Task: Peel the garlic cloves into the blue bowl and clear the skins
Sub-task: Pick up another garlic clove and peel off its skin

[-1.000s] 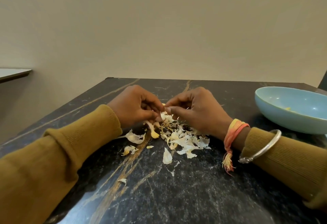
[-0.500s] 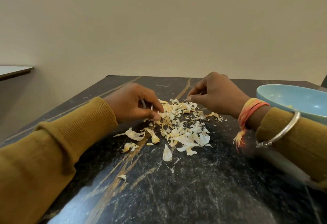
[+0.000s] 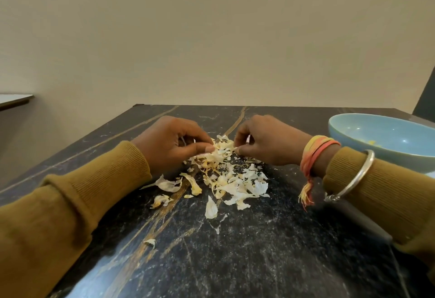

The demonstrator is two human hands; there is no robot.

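A heap of pale garlic skins (image 3: pixel 231 180) lies scattered on the dark marble table (image 3: pixel 235 262). My left hand (image 3: pixel 171 143) rests at the heap's far left edge, with thumb and curled fingers pinching skins. My right hand (image 3: pixel 268 142) sits at the far right edge, its curled fingertips pinching a skin tip. Whether either hand hides a clove I cannot tell. The blue bowl (image 3: pixel 348 121) stands at the right, beyond my right forearm, with a few yellowish bits (image 3: pixel 371 142) inside.
A dark slim handle-like object (image 3: pixel 362 221) lies on the table under my right forearm. Stray skins (image 3: pixel 150 242) lie nearer me. The table's far edge meets a beige wall, and a light shelf (image 3: pixel 14 98) juts out at the left.
My right hand had swung out to the right, away from the heap, and has now come back to its far edge opposite my left hand. My left hand has stayed put.
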